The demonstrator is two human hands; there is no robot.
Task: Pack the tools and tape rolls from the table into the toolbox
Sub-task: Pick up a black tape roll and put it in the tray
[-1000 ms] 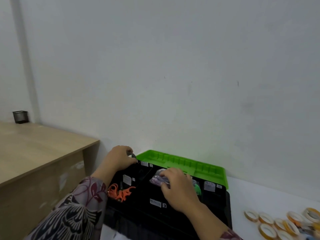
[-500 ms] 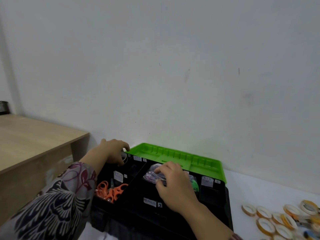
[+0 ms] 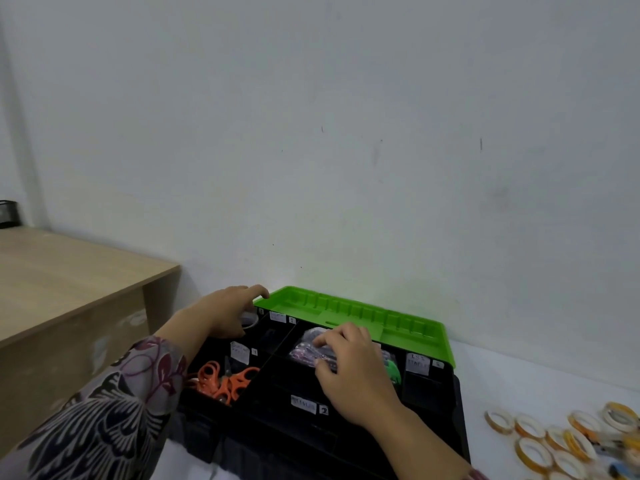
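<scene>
The black toolbox [image 3: 458,410] sits open on the white tabletop [image 3: 526,382], its green lid [image 3: 349,310] tipped back against the wall. The right grip [image 3: 349,368] is closed over a purple packet [image 3: 304,351] in the middle compartment, fingers curled on top and the thumb at its near edge. The left grip [image 3: 221,313] is loose at the far left corner, fingers stretched toward the lid's corner and holding nothing that shows. A pale ring [image 3: 250,320], likely a tape roll, lies in the corner compartment just under them. Orange scissors [image 3: 225,379] fill the near left compartment, and a small green thing [image 3: 393,370] lies just beside the packet.

The step in hand looks like seating the packet. To do it well, press it flat and low so it sits under the dividers – a bulge would stop the lid from shutting. Keep it from riding up over the green thing, and leave the white label [image 3: 304,407] on the front wall readable.

The task looks far from done: a cluster of tape rolls [image 3: 554,445] waits on the tabletop to the right, well apart from the box. The right grip is the nearer one for those – best taken a few at a time and laid flat.
</scene>
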